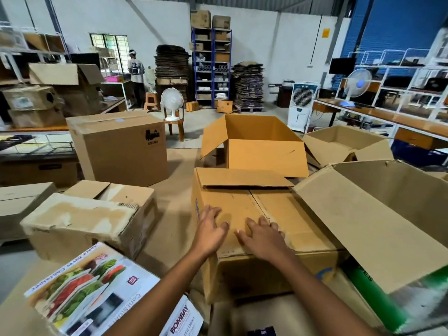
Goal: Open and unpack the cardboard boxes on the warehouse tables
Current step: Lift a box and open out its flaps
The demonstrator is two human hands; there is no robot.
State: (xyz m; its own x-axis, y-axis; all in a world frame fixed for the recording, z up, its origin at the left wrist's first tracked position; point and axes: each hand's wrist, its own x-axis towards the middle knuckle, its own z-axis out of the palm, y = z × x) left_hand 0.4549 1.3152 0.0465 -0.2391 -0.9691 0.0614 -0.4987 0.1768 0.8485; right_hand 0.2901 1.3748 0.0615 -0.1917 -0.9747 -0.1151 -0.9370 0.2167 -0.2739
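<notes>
The fingers (213,212) of the left hand (210,230) lie spread and almost straight on cardboard, near the left edge of a box top. Those of the right hand (264,238) lie just as flat, beside the centre seam. Neither hand has hold of anything. Both rest on one closed box (286,214), which stands in the near middle of the counter (177,202). Its two long flaps meet at the seam, and one short far flap (242,177) lies over them, slightly raised.

Directly behind stands one open box (266,156), its near flap folded down toward the closed one. To the right of that sits a second open box (371,154). At the near right a third, larger open box (378,221) leans a wide flap against the closed box. A green thing (368,294) shows under that flap, too blurred to name, perhaps a roll.

To the left stand one tall taped box (121,154), one worn box (80,224) with a torn surface, and one flat box (19,202) at the frame's edge. One printed carton (97,292) lettered BOMBAY lies at the near left. That makes eight boxes.

Farther off are two fans (172,99) (358,83) and one air cooler (303,105). Two stacks of flattened cardboard (172,61) (248,84) flank one blue shelf rack (211,66). One person (136,71) stands with back turned.
</notes>
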